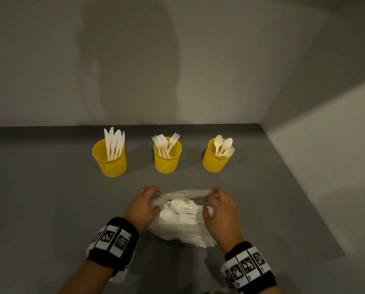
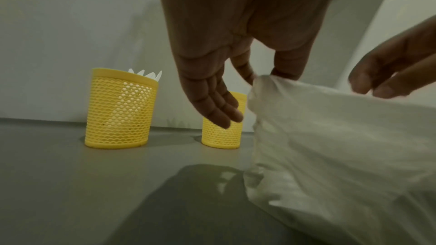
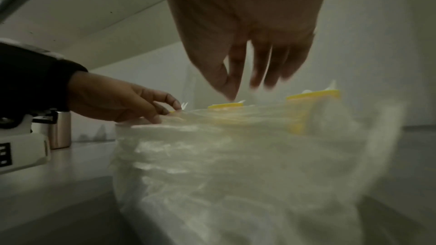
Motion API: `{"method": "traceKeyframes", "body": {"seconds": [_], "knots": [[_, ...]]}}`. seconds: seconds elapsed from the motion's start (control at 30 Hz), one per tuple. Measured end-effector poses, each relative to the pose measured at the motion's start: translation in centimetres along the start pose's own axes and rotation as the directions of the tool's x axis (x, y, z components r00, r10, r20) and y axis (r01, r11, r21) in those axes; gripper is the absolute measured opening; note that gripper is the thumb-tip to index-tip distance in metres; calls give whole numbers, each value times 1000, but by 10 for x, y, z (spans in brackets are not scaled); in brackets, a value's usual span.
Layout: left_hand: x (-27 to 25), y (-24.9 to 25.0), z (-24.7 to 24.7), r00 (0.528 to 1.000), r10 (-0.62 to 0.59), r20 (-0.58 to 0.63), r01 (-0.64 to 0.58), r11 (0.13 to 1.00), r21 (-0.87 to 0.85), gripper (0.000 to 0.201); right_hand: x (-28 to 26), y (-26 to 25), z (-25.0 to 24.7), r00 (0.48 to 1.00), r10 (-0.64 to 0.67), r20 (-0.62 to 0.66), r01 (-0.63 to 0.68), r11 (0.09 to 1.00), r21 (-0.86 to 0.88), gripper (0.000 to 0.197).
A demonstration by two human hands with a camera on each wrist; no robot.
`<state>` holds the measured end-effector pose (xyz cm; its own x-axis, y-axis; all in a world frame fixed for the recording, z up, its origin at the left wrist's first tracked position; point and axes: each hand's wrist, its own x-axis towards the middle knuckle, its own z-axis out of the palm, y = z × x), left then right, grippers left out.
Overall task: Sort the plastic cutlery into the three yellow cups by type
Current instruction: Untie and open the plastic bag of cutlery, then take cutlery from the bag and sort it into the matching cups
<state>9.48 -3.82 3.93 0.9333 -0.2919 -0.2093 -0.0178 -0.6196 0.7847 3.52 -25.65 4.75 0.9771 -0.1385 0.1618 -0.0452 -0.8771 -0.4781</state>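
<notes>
**A:** What is nearest the person?

**B:** Two forearms in black wristbands (image 1: 113, 244) with square printed markers. Just beyond them a thin clear plastic bag (image 1: 183, 232) lies on the grey table (image 1: 50, 198).

**A:** What are the hands doing?

**B:** The left hand (image 1: 142, 205) pinches the bag's left rim between thumb and forefinger, its other fingers loosely straight. The right hand (image 1: 218, 211) is at the right rim with fingers bent over it, but the views are blurred there, so I cannot tell whether it truly grips. They seem to be spreading the mouth wide, probably to reach inside.

**A:** And inside?

**B:** A heap of white plastic cutlery (image 1: 181, 211) — spoon bowls and fork tines jumbled together, still unsorted.

**A:** Farther back?

**B:** Three yellow mesh cups in a row near the wall, well apart. The left cup (image 1: 109, 161) holds knives (image 1: 114, 143), the middle cup (image 1: 167, 159) forks (image 1: 165, 144), the right cup (image 1: 216, 158) spoons (image 1: 224, 146) — all upright, handles down.
</notes>
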Motion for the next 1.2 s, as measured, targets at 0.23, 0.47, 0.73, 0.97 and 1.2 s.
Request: {"method": "traceKeyframes", "body": {"seconds": [0.23, 0.47, 0.73, 0.97, 1.2], "knots": [[2, -1, 9, 998, -15, 53, 7, 990, 140, 55, 27, 0, 38, 833, 124, 540, -7, 977, -214, 61], [6, 5, 7, 998, -44, 40, 39, 992, 122, 53, 35, 1, 44, 845, 111, 523, 56, 955, -292, 37], [7, -3, -3, 997, -81, 10, 80, 996, 37, 49, 31, 13, 24, 824, 32, 566, -36, 999, -5, 31], [4, -11, -3, 997, -80, -24, 79, 997, -4, 46, 23, -5, -29, 852, 38, 522, -403, 683, 609, 15], [-7, 5, -8, 982, 49, -182, -65, 994, -86, 34, 14, -24, -37, 832, -28, 554, -551, 77, 831, 12]]}}
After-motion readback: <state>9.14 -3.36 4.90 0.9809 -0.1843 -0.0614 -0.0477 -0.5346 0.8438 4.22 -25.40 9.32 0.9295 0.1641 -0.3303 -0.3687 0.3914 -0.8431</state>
